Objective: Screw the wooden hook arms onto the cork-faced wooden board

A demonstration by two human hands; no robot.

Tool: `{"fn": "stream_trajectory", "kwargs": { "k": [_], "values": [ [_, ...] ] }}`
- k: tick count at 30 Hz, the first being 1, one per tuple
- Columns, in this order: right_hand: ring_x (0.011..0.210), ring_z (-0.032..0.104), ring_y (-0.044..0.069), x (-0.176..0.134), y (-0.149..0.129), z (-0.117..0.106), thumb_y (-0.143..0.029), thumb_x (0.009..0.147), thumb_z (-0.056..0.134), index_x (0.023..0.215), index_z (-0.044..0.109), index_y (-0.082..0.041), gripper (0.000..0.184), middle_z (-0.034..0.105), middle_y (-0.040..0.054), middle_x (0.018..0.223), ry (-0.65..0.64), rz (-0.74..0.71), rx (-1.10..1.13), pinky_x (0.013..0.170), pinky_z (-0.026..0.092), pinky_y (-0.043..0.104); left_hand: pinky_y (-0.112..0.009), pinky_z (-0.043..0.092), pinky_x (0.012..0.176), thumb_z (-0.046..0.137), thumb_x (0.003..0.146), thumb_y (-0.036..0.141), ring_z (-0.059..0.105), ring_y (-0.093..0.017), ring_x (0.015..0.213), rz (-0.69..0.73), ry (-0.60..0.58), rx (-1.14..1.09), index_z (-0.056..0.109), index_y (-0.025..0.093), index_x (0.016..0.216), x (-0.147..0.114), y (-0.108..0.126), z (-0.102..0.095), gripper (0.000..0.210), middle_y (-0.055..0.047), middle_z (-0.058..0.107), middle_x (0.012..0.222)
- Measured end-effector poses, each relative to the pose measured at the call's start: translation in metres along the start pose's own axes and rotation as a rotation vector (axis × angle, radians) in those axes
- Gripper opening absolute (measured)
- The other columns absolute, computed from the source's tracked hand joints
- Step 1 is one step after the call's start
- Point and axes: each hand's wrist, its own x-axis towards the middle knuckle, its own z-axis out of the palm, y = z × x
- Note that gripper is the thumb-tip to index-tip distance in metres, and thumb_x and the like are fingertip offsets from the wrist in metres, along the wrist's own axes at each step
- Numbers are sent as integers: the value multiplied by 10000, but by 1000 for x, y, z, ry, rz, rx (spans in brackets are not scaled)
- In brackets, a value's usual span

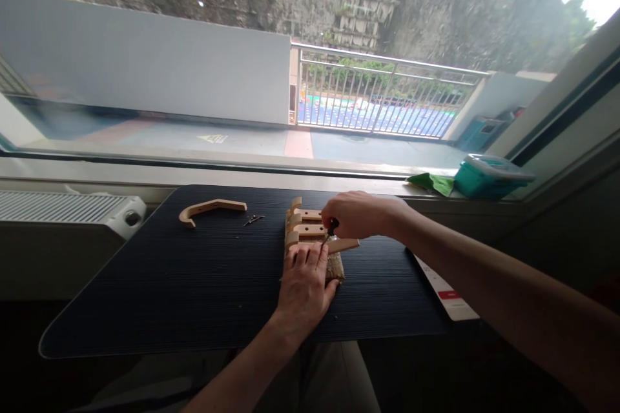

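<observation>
A wooden board (335, 269) lies on the dark table, with curved wooden hooks set side by side across it. My left hand (306, 277) presses down over the nearest wooden hook (345, 245), fingers on top and thumb against the board's near side. In my closed right hand (356, 214) is a screwdriver (333, 226) with a dark handle. Its thin shaft slants down to that hook, by my left fingertips; the tip is hard to make out. Farther back, two more hooks (310, 230) show dark holes. A loose wooden hook (213, 205) lies at the left, beside several screws (254, 220).
The dark ribbed table (169, 297) stands against a window sill. A white box or card (458, 306) lies at its right edge. On the sill are a teal container (491, 177) and a green cloth or packet (430, 183). A white radiator (72, 210) is at the left.
</observation>
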Motion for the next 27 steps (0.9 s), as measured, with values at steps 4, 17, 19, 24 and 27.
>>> {"fn": "stream_trajectory", "kwargs": {
  "k": [4, 17, 19, 24, 27],
  "values": [
    [739, 588, 154, 5, 1, 5, -212, 720, 499, 880, 699, -219, 256, 693, 34, 861, 71, -27, 38, 576, 351, 231, -470, 278, 1027, 563, 785, 365, 394, -276, 1160, 2, 5, 15, 426, 137, 1296, 0, 0, 1, 576, -110, 481, 1278],
    [764, 589, 164, 4, 6, 1, -230, 651, 546, 920, 679, -248, 300, 687, 11, 895, 14, -8, 16, 562, 349, 239, -467, 274, 1031, 548, 794, 379, 398, -281, 1159, 5, 9, 11, 428, 138, 1295, -1, -1, 2, 568, -99, 474, 1288],
    [760, 585, 157, 3, 8, 3, -212, 680, 519, 874, 689, -227, 259, 688, 23, 885, 36, 7, 28, 573, 351, 237, -473, 279, 1026, 551, 793, 371, 401, -280, 1155, 5, 10, 7, 422, 142, 1298, 0, -1, 2, 569, -102, 475, 1288],
    [718, 582, 164, 6, 9, 8, -291, 736, 484, 857, 693, -191, 261, 688, 64, 856, 35, 71, 40, 548, 345, 246, -470, 286, 1030, 565, 783, 355, 397, -276, 1167, 5, 8, 9, 414, 144, 1302, 1, 0, 0, 581, -106, 472, 1284],
    [722, 580, 163, 5, 11, 6, -286, 671, 551, 928, 682, -224, 295, 688, 38, 879, 7, 58, 39, 531, 335, 237, -483, 294, 1022, 571, 778, 349, 403, -279, 1162, 5, 15, 13, 426, 156, 1294, 1, 0, 0, 570, -104, 480, 1276]
  ]
}}
